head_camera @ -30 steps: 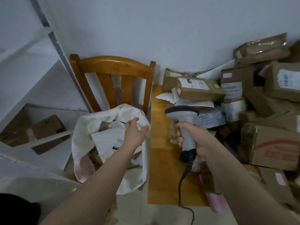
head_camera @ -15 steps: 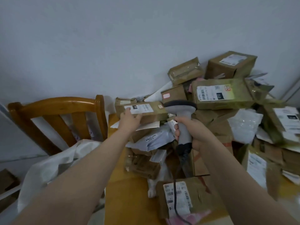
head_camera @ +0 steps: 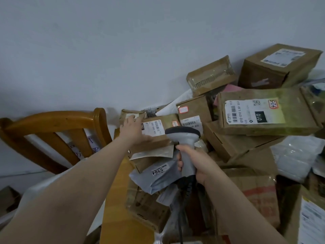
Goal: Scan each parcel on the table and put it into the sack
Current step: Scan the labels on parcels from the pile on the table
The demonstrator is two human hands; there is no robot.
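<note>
Reaching: left hand (head_camera: 133, 131) laid over the left end of the labelled box (head_camera: 158, 131), fingers stretched toward its far edge, thumb spread along the near edge; touching rather than clamped, as far as can be seen.
Far left: wooden chair (head_camera: 52, 124), with the white sack (head_camera: 35, 194) draped below it, left of the table (head_camera: 116, 199) edge.
Box: lying on top of the left part of the heap, label up, long axis running left to right, right end just beyond the scanner head.
Scanner: grey handheld scanner (head_camera: 184, 138), held upright, head aimed away at the box label and just nearer than it.
Right hand (head_camera: 198, 164): wrapped firmly round the scanner handle, cable hanging below.
Right: bigger cartons, among them the carton marked 010 (head_camera: 263, 111), stacked against the wall.
Key relation: box directly under the left hand and straight ahead of the scanner; sack off to the left and nearer, on the left hand's side.
Judged next: closing round the left end, showing the label to the scanner, then swinging left to the sack.
</note>
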